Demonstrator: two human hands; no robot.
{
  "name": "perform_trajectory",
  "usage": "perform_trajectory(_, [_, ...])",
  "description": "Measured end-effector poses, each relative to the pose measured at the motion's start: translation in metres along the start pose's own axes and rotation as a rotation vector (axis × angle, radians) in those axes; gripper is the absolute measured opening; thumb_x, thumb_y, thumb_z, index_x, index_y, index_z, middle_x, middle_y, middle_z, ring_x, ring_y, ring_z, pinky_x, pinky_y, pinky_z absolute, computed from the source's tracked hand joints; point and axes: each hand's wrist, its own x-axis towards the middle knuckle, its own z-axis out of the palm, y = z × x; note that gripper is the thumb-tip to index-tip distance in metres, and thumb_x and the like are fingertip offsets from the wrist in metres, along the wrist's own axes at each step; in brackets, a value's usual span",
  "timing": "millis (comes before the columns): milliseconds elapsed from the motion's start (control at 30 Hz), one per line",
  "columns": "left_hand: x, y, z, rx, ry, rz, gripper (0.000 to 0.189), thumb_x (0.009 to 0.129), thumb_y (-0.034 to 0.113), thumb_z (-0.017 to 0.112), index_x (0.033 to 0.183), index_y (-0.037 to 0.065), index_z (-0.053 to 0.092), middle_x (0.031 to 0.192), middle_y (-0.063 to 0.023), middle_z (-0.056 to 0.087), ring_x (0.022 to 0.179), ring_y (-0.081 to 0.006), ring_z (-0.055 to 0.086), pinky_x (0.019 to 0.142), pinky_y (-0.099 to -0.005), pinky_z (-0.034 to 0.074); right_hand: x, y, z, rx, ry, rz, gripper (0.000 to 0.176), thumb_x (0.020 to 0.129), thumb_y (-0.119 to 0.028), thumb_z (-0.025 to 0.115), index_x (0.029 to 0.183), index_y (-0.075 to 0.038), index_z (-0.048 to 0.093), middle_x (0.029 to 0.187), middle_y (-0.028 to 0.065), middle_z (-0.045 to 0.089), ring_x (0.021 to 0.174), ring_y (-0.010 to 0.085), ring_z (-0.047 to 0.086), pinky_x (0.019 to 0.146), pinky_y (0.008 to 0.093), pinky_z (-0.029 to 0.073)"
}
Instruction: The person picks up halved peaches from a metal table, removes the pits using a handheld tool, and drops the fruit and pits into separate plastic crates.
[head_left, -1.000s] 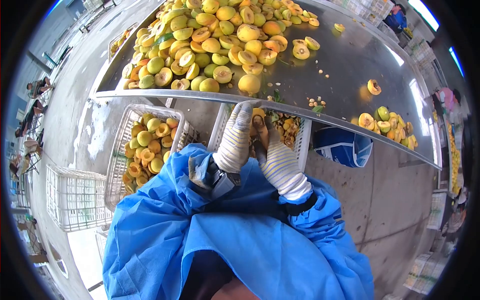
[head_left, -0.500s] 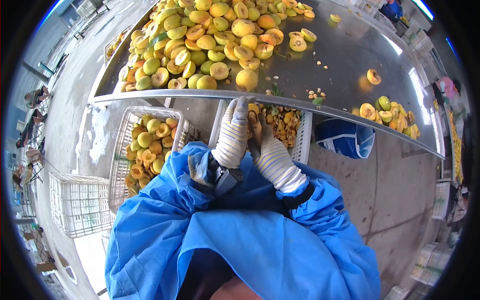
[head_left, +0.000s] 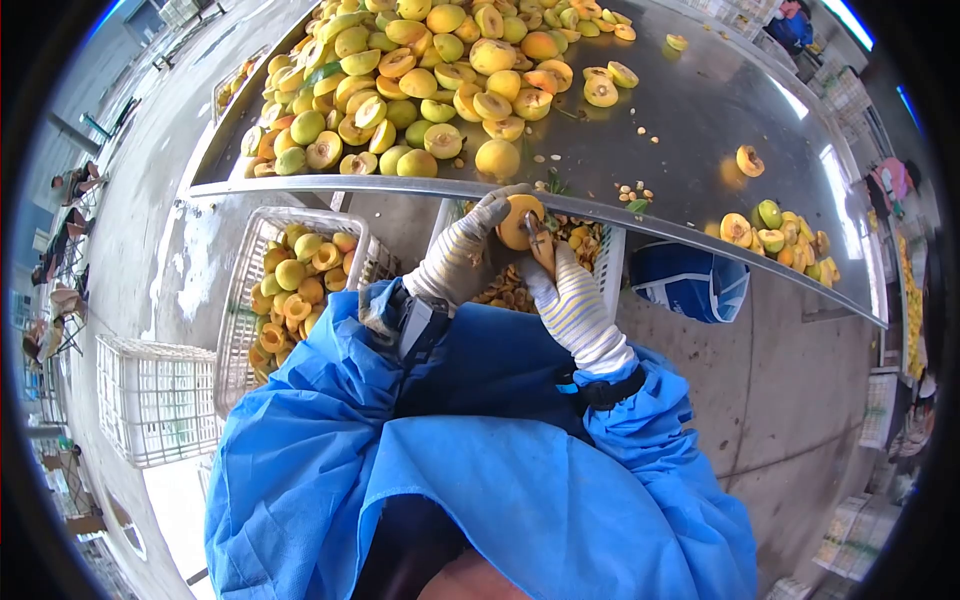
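Observation:
My left hand (head_left: pixel 458 252), in a striped knit glove with dark fingertips, is closed around a yellow peach half (head_left: pixel 517 222) just below the table's front edge. My right hand (head_left: pixel 572 305), gloved alike, grips a small tool with a brownish handle (head_left: pixel 543 252). The tool's dark end is against the right side of the peach half; its exact shape is hard to make out. Beneath both hands is a white crate (head_left: pixel 611 262) with peach scraps and pits (head_left: pixel 510 290), partly hidden by my hands and sleeves.
A metal table (head_left: pixel 690 130) carries a large heap of peach halves (head_left: pixel 400 90) and a smaller pile (head_left: pixel 780 240) at right. On the floor stand a crate of peach halves (head_left: pixel 295 285), a white crate (head_left: pixel 155 400) and a blue bag (head_left: pixel 690 282). People sit at far left.
My hands have moved slightly apart. The peach half, mostly hidden between them before, now faces up in my left hand, and the tool in my right hand shows at its side.

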Motion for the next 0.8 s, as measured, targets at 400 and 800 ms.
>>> perform_trajectory(400, [-0.004,-0.015,0.010,0.550,0.130,0.272,0.070,0.096,0.062,0.049,0.134,0.003,0.049,0.123,-0.0114,0.059,0.114,-0.0192,0.057,0.098,-0.0332,0.048,-0.005,-0.019,0.004,-0.217,0.040,-0.091,0.039,0.095,-0.030,0.061,0.110,0.005,0.054,0.066,0.0229,0.063,0.061,0.0424,0.064,0.053,0.0517,0.050])
perform_trajectory(800, [-0.009,0.015,0.004,0.598,0.141,-0.073,0.063,0.095,0.061,0.054,0.125,0.006,0.057,0.105,-0.0027,0.063,0.076,-0.0050,0.057,0.060,-0.0193,0.045,-0.001,-0.010,-0.004,-0.027,-0.090,-0.074,0.036,0.098,-0.032,0.058,0.107,0.003,0.057,0.083,0.0274,0.067,0.079,0.0449,0.065,0.070,0.0502,0.051])
